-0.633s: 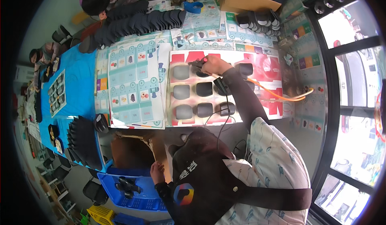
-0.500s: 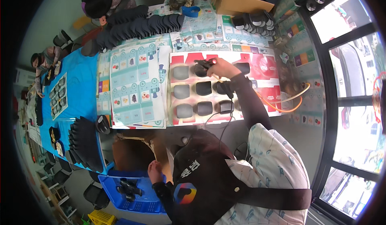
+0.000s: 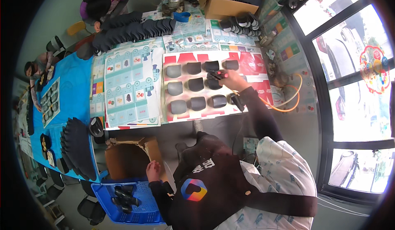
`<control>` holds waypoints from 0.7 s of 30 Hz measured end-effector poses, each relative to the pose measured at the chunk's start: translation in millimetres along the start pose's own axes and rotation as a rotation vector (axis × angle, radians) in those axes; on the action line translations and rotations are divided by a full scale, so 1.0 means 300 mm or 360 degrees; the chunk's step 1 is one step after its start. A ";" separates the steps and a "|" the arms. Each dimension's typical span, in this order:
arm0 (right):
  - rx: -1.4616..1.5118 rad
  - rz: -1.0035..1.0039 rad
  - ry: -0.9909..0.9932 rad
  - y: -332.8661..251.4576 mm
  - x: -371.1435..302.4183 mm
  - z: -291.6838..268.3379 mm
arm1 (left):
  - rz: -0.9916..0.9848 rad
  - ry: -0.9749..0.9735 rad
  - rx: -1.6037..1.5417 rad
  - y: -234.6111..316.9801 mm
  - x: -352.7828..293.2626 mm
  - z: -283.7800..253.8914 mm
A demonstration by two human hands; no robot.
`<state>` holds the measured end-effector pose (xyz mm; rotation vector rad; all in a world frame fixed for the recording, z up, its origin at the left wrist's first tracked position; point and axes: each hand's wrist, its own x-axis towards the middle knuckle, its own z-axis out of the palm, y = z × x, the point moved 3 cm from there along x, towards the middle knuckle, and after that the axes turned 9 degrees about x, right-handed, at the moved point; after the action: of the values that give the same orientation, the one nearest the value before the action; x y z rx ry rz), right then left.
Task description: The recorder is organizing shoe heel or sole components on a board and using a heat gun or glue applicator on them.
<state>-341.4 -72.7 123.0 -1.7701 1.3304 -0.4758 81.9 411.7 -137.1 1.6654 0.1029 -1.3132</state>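
Note:
My right hand (image 3: 231, 80) is closed around a dark spray gun (image 3: 214, 74), which points left over the third column of curved dark pieces. Rows of these pieces lie on a red-and-white printed sheet (image 3: 251, 59). The leftmost ones, such as the grey piece (image 3: 175, 88), look paler than the black piece (image 3: 195, 84) beside it. An orange hose (image 3: 284, 110) loops to the right of my forearm. Near my wrist is a dark object (image 3: 237, 102), its kind unclear. My left hand (image 3: 153, 170) hangs low beside a cardboard box (image 3: 154, 147), holding nothing visible, fingers loosely apart.
Teal printed sheets (image 3: 127, 90) cover the table's left part. Stacked black pieces (image 3: 135, 32) line the back, near a person (image 3: 105, 1). A blue basket (image 3: 144, 205) with black items stands below my left hand. Another person (image 3: 39, 65) is at the blue-covered table (image 3: 78, 82).
My right hand and the spray gun have moved right and nearer, from the back row's second piece to the third column. My left hand stays low by the box. The whole view has shifted.

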 end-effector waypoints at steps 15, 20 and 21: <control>-0.0221 -0.0332 0.0147 0.227 0.397 0.101 | 0.0335 0.0039 0.0327 -0.213 -0.122 -0.070; -0.0048 -0.0415 0.0169 0.223 0.421 0.081 | 0.0563 -0.0058 0.0790 -0.180 -0.164 0.062; -0.0084 -0.0388 0.0183 0.229 0.433 0.078 | 0.0412 -0.0043 0.0614 -0.167 -0.159 0.074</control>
<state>-318.2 -187.2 30.8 -1.9853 1.2192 -0.6909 17.3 444.3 -129.5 1.9052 -0.3932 -1.2075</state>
